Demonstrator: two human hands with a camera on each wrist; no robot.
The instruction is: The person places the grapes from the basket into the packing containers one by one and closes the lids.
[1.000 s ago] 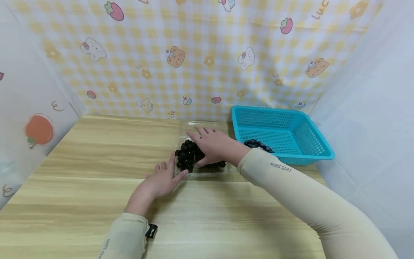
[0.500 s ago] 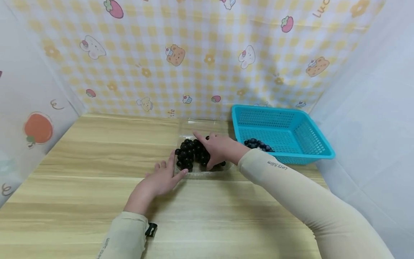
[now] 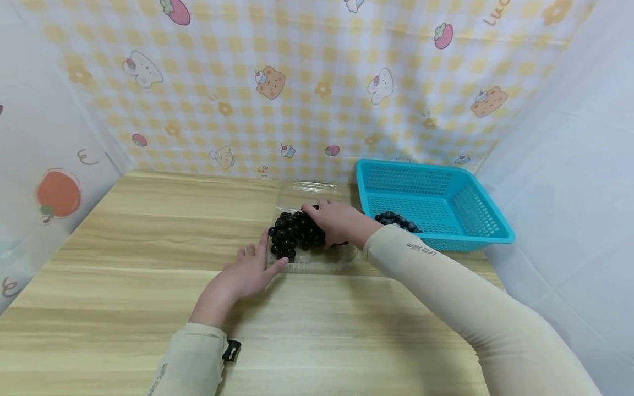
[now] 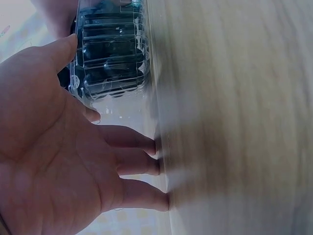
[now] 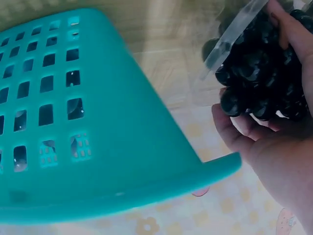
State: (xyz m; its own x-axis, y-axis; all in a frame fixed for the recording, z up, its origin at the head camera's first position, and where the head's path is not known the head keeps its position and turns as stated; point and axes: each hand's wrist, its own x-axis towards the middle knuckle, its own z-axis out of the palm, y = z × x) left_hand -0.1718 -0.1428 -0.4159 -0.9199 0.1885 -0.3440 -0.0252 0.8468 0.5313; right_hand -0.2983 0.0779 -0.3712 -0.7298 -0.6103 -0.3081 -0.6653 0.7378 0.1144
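Dark, round grapes (image 3: pixel 284 236) fill a clear plastic clamshell box (image 3: pixel 312 268) in the head view, its lid folded back toward the curtain. My right hand (image 3: pixel 342 223) reaches into the box's right half. In the right wrist view its thumb and fingers curl round a bunch of black grapes (image 5: pixel 259 73), the thumb on one side and the fingers on the other. My left hand (image 3: pixel 244 276) lies at the box's front left corner, thumb and forefinger spread against its sides. The left wrist view has the other fingers (image 4: pixel 139 164) extended, with their tips on the table.
A blue-green plastic basket (image 3: pixel 441 242) stands right of the box, close to my right forearm. More dark grapes (image 3: pixel 396 221) lie in its near left corner. Behind the wooden table (image 3: pixel 317 335) hangs a checked curtain (image 3: pixel 307 110); a white wall (image 3: pixel 569 165) stands at the right.
My right hand has shifted right and drawn its fingers in round the grapes, uncovering the middle of the box. The left hand stays at the corner.
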